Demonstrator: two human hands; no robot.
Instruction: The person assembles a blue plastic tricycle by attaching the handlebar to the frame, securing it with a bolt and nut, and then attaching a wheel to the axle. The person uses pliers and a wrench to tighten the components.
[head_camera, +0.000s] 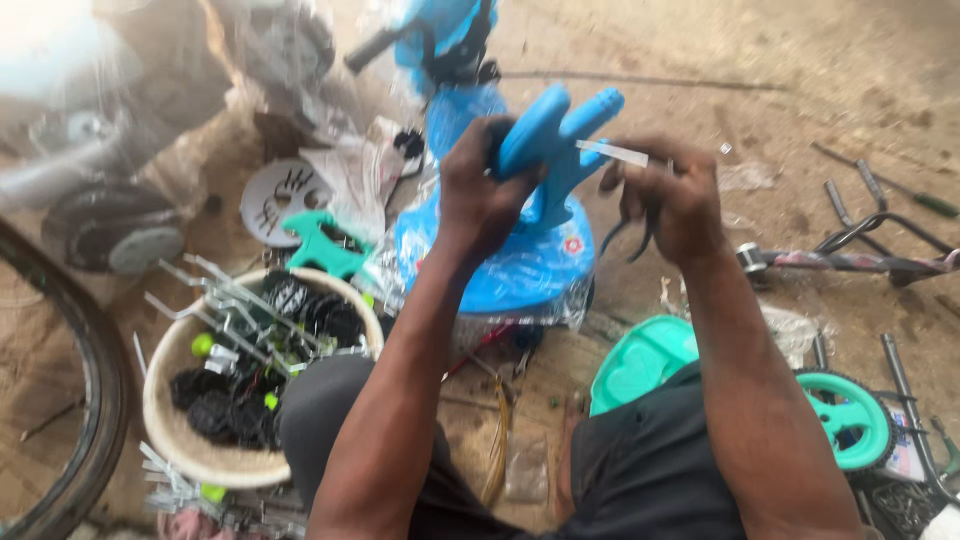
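Note:
My left hand (482, 190) grips a blue forked plastic part (556, 140) and holds it up in the middle of the view. My right hand (668, 195) is beside it on the right. Its fingers pinch a thin clear strip (612, 152) that runs to the blue part, with a dark tool's handles (628, 238) hanging below the palm. Behind both hands sits a blue plastic toy body (520, 260) wrapped in clear film. The picture is blurred by motion.
A woven basket (170, 420) at lower left holds black parts and metal rods. A teal plate (640, 362) and a teal wheel (850, 415) lie at right. Metal tubes (850, 262) and screwdrivers (900, 190) rest on the dirt floor. A bicycle tyre (90, 400) curves along the left edge.

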